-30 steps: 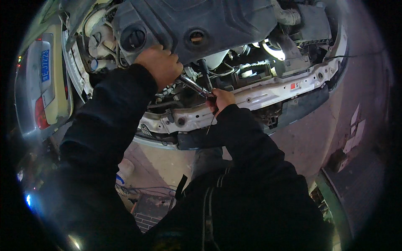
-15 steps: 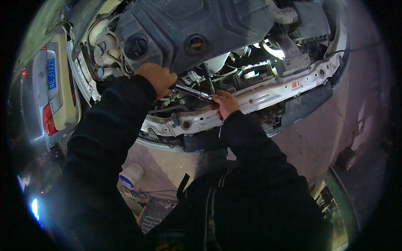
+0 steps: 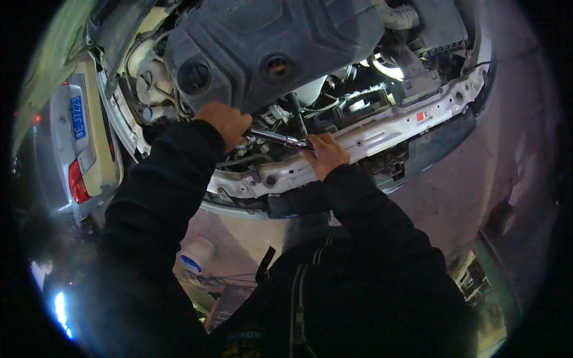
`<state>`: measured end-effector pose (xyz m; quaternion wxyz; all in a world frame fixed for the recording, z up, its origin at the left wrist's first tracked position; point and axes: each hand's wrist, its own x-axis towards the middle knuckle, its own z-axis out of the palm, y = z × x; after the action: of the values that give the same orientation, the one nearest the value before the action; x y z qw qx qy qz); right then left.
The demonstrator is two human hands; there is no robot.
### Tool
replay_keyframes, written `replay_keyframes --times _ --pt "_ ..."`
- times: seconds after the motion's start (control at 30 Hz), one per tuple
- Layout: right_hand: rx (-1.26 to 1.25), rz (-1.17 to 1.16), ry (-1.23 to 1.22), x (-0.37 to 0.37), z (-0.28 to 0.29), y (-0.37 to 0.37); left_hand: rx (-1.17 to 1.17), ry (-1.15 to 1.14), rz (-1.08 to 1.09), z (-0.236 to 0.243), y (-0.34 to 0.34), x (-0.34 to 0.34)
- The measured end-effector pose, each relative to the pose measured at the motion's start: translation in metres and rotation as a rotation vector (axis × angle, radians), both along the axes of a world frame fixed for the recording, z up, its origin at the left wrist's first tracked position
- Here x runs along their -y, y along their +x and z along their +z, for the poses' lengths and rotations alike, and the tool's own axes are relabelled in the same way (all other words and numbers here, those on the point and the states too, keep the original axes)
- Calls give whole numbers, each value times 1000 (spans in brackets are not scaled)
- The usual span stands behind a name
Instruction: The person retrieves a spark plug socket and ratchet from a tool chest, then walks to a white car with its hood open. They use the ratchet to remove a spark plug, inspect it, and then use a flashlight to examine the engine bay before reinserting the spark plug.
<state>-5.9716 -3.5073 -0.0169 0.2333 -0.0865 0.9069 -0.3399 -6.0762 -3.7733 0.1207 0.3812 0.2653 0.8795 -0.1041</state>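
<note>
A chrome ratchet wrench (image 3: 276,137) lies across the gap between my two hands, over the front of an open engine bay. My left hand (image 3: 225,124) is closed round its handle, close to the black engine cover (image 3: 250,56). With its fingers pinched, my right hand (image 3: 327,156) holds the wrench's head end, just above the white front crossmember (image 3: 373,142). What sits on the head, if anything, is hidden by those fingers. A dark upright rod or hose (image 3: 296,113) stands just behind the head.
Hoses and a pale reservoir (image 3: 154,80) sit left of the engine cover. A bright work light (image 3: 388,68) shines inside the bay. Another car (image 3: 83,137) stands at the left. A white bucket (image 3: 197,253) and cables (image 3: 224,278) are on the floor below.
The wrench's head and my right hand have shifted slightly right. My right fingers have changed position around the head. A thin pale strip below that hand no longer shows. My left hand keeps its grip.
</note>
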Motion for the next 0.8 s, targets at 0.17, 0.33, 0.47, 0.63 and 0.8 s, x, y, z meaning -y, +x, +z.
replay_keyframes --times 0.17,0.33,0.47,0.63,0.8 --pt "-219 202 87 9 8 -9 150 -100 -65 -2 -11 -7" --pt "-366 342 95 19 -8 -28 256 -73 -155 -10 -21 -8" --pt "-514 402 30 15 -28 -36 274 -64 -84 -18 -15 1" --pt "-535 487 -11 13 -35 -35 318 -37 135 -40 28 20" --pt "-557 506 -29 14 -36 -35 273 134 272 -81 89 50"
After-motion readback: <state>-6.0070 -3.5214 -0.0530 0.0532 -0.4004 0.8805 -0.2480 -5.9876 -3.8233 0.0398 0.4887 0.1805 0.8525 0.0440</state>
